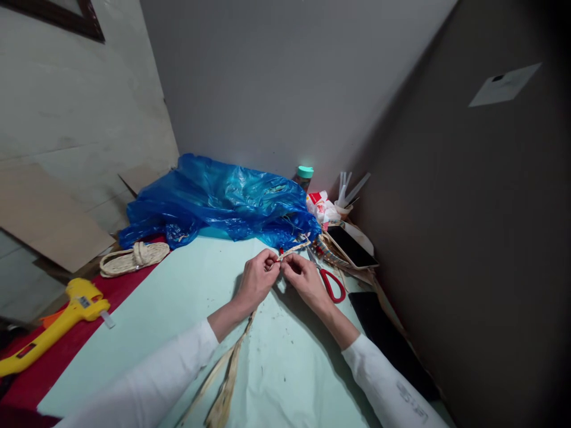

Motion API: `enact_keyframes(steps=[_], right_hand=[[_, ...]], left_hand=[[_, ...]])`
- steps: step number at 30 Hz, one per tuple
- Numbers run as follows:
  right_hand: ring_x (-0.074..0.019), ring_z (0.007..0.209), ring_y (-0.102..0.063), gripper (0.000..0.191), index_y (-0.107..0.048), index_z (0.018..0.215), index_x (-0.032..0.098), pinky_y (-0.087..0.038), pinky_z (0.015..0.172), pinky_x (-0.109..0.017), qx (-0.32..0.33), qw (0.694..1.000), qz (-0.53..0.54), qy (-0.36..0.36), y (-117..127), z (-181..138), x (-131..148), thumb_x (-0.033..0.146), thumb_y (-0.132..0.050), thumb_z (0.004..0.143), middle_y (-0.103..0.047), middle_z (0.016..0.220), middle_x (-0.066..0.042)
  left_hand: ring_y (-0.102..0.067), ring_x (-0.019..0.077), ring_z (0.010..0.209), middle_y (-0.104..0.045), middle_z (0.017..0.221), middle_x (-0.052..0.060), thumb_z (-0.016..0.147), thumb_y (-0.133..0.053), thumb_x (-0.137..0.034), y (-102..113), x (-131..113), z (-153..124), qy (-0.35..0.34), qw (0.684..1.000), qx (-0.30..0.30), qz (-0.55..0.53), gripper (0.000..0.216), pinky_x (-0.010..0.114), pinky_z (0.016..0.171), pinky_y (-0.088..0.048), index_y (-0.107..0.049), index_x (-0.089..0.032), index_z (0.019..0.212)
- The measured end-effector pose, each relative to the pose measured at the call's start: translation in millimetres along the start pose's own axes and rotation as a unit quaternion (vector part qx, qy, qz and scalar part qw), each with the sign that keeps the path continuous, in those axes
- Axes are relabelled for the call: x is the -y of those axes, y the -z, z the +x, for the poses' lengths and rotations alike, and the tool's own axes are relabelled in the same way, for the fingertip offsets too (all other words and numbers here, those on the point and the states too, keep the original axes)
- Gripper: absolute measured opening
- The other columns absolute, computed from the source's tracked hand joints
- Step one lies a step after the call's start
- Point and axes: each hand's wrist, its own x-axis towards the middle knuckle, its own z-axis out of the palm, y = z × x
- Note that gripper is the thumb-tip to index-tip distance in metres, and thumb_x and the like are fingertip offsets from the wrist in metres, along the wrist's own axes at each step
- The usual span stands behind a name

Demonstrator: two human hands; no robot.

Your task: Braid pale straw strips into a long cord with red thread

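Observation:
My left hand (259, 274) and my right hand (306, 282) meet over the middle of the pale green sheet, fingers pinched close together. Between them runs a narrow braid of straw-coloured dried fibre (297, 248), whose finished end points away to the upper right. Long loose fibre strands (229, 380) trail from under my left hand toward the front edge. A small red bit shows at the braid just above my fingertips; what it is I cannot make out. Red-handled scissors (333, 286) lie just right of my right hand, partly covered.
A blue plastic bag (218, 199) lies across the back. On the left are a coiled braid (134, 260) and a yellow glue gun (75, 321). To the right sit a phone (352, 246), a cup of glue sticks (344, 208), a green-lidded jar (305, 173) and a black strip (388, 339).

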Motion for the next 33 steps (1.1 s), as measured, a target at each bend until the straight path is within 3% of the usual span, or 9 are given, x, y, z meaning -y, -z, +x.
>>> enact_keyframes(steps=[5,9,15,20,24,28,33], right_hand=[[-0.0127,0.059,-0.050,0.012,-0.057,0.080,0.018,-0.037,0.057,-0.023,-0.005,1.000,-0.010,0.023,-1.8,-2.4,1.0,0.028,-0.051,0.084,-0.057,0.068,0.002],[-0.0139,0.061,-0.054,0.019,-0.062,0.097,0.019,-0.039,0.059,-0.024,-0.001,0.999,-0.018,0.036,-3.1,-3.2,-2.5,0.031,-0.051,0.088,-0.063,0.074,0.000],[-0.0136,0.050,-0.053,0.023,-0.067,0.101,0.020,-0.040,0.055,-0.024,0.016,0.999,0.032,0.011,-5.5,-2.3,-8.0,0.028,-0.050,0.088,-0.059,0.060,0.003],[-0.0157,0.056,-0.060,0.022,-0.068,0.090,0.016,-0.044,0.056,-0.024,-0.014,0.993,0.112,-0.033,-9.7,-3.5,-5.8,0.034,-0.057,0.083,-0.067,0.071,-0.003],[-0.0168,0.062,-0.061,0.019,-0.069,0.079,0.016,-0.044,0.059,-0.024,-0.058,0.998,0.036,-0.016,-7.0,-5.4,-2.4,0.033,-0.059,0.082,-0.069,0.070,-0.003],[-0.0177,0.068,-0.061,0.019,-0.069,0.079,0.018,-0.044,0.064,-0.026,-0.083,0.994,-0.063,0.045,-1.5,-6.7,0.0,0.030,-0.057,0.086,-0.070,0.077,-0.004],[-0.0206,0.082,-0.057,0.015,-0.064,0.084,0.016,-0.044,0.072,-0.030,-0.154,0.949,-0.207,0.181,-3.2,-9.6,0.2,0.022,-0.052,0.091,-0.066,0.084,-0.008]], left_hand=[[-0.052,0.0113,0.055,-0.054,0.061,-0.004,0.074,-0.057,-0.023,-0.4,4.0,-0.9,0.035,0.995,0.006,-0.097,0.005,0.021,0.054,-0.042,-0.056,-0.018,0.077],[-0.055,0.0124,0.061,-0.057,0.067,-0.003,0.074,-0.058,-0.023,-1.3,4.4,-0.4,0.020,0.995,-0.024,-0.095,0.005,0.022,0.059,-0.045,-0.057,-0.018,0.076],[-0.058,0.0141,0.071,-0.061,0.076,-0.001,0.075,-0.056,-0.021,-0.3,-2.9,-2.5,-0.020,0.997,-0.012,-0.072,0.006,0.023,0.068,-0.046,-0.059,-0.018,0.079],[-0.055,0.0136,0.063,-0.057,0.071,-0.003,0.075,-0.057,-0.024,-1.5,-3.1,-3.2,-0.002,0.997,-0.011,-0.078,0.006,0.023,0.060,-0.045,-0.055,-0.019,0.075],[-0.054,0.0141,0.066,-0.057,0.071,-0.002,0.076,-0.056,-0.024,-0.4,-2.6,-2.0,-0.013,0.998,-0.016,-0.057,0.006,0.023,0.063,-0.044,-0.056,-0.018,0.075],[-0.054,0.0145,0.067,-0.059,0.071,-0.001,0.076,-0.057,-0.025,1.3,-4.1,-1.5,-0.017,0.998,-0.019,-0.049,0.008,0.024,0.064,-0.044,-0.057,-0.018,0.073],[-0.055,0.0137,0.067,-0.060,0.067,-0.001,0.071,-0.063,-0.022,1.2,-3.2,0.2,0.029,0.991,-0.008,-0.132,0.006,0.023,0.066,-0.043,-0.061,-0.017,0.070]])
